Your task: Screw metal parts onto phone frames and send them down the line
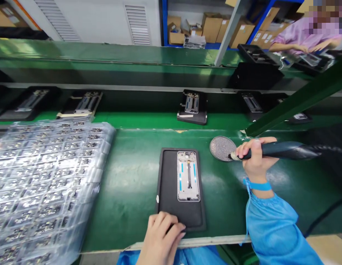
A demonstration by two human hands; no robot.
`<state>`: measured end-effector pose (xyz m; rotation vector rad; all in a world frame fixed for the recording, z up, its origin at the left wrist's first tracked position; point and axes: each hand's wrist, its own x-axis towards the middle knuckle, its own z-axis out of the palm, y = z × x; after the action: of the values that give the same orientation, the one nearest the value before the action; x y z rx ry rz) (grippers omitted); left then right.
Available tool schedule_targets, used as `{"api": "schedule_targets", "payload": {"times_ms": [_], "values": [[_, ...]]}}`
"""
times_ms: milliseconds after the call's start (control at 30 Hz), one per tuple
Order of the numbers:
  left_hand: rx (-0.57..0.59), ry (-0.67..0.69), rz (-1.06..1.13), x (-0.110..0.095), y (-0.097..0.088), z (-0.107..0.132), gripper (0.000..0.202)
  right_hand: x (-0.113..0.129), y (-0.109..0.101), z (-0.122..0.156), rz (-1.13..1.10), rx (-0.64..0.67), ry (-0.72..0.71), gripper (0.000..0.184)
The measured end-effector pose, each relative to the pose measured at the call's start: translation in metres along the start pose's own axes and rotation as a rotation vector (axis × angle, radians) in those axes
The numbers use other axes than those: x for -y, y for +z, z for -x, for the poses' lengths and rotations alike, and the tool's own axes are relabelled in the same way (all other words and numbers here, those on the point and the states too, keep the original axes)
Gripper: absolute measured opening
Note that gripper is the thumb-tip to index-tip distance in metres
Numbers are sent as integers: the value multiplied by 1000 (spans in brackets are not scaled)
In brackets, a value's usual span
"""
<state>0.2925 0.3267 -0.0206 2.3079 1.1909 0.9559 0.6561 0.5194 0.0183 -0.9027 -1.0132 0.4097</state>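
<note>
My right hand (pixel 256 156) is closed round a dark electric screwdriver (pixel 289 150) with a cord trailing right. The driver's tip is at the near right edge of a round metal plate (pixel 222 147) covered in small holes. A black foam tray (pixel 169 176) lies on the green bench in front of me. In it rests a silver phone frame (pixel 189 180) with blue strips and a dark flat cable down its middle. My left hand (pixel 164 235) has its fingers curled on the tray's near left edge, below the frame; the fingertips are partly hidden.
Stacked clear plastic trays (pixel 49 176) of small circuit boards cover the left bench. Beyond, a green conveyor (pixel 140 119) carries several black trays with phone frames. A green post (pixel 295 99) slants in at right. Across the line a person in pink (pixel 300 35) works.
</note>
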Motion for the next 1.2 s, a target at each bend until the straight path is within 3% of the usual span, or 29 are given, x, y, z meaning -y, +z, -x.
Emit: {"api": "schedule_targets", "payload": {"times_ms": [67,133,233,367,467,600,767,933,1200], "values": [[46,51,66,-2,1,3,22,-1,0,-1,2,9,0,57],[105,86,134,3,-5,-14,24,-2,0,-3,-1,22,15,58],[258,99,99,23,-17,-73,24,0,2,-7,3,49,37,60],[222,-39,-48,52,-11,-164,31,18,12,-9,-21,28,6,57],[224,-119,-74,59,4,-195,40,39,30,-2,-132,75,-11,49],[257,-121,-43,55,18,-191,42,54,63,15,-277,243,34,38],[270,-200,20,52,23,-182,30,46,90,33,-304,333,128,40],[283,-230,74,53,27,-182,32,38,95,41,-250,339,123,45],[302,-236,87,52,30,-181,36,33,94,43,-285,360,136,37]]}}
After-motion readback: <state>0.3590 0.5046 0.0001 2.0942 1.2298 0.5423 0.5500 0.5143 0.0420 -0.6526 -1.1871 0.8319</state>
